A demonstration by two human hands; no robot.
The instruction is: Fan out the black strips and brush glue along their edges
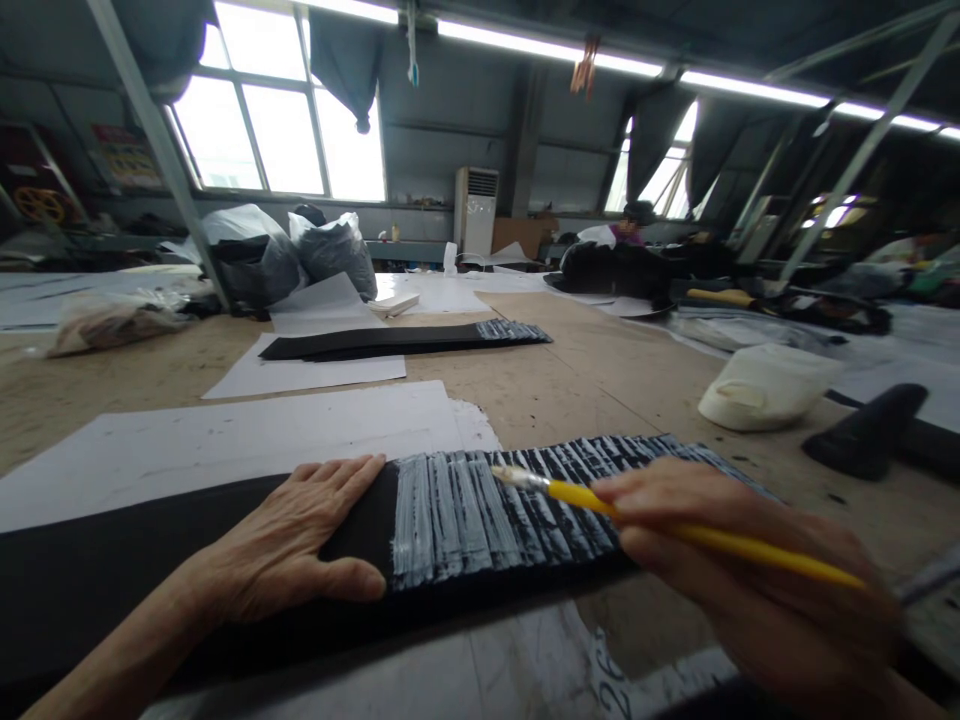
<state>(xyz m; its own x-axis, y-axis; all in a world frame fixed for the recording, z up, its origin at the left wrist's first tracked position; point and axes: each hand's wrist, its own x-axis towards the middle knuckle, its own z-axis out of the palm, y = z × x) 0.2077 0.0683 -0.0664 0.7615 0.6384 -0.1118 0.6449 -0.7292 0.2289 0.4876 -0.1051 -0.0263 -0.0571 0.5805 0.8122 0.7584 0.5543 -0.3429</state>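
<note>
Flat on a stack of long black strips (360,545) lies my left hand (292,540), its fingers stretched and the thumb spread apart. My right hand (735,560) pinches a yellow-handled paintbrush (581,495) between thumb and fingers. The brush's pale tip is at the far edge of the strips, over the coated part. To the right of my left hand, whitish streaks (457,510) cover the overlapping strip ends, dense on the nearest one and patchier further right. Whether the bristles touch the surface I cannot tell.
White paper sheets (247,430) lie beyond the strips. Another black strip stack (390,342) with streaked ends rests farther back. At the right are a cut-open white plastic container (769,385) and a dark cone-shaped object (866,435). Plastic bags (334,255) stand at the back left.
</note>
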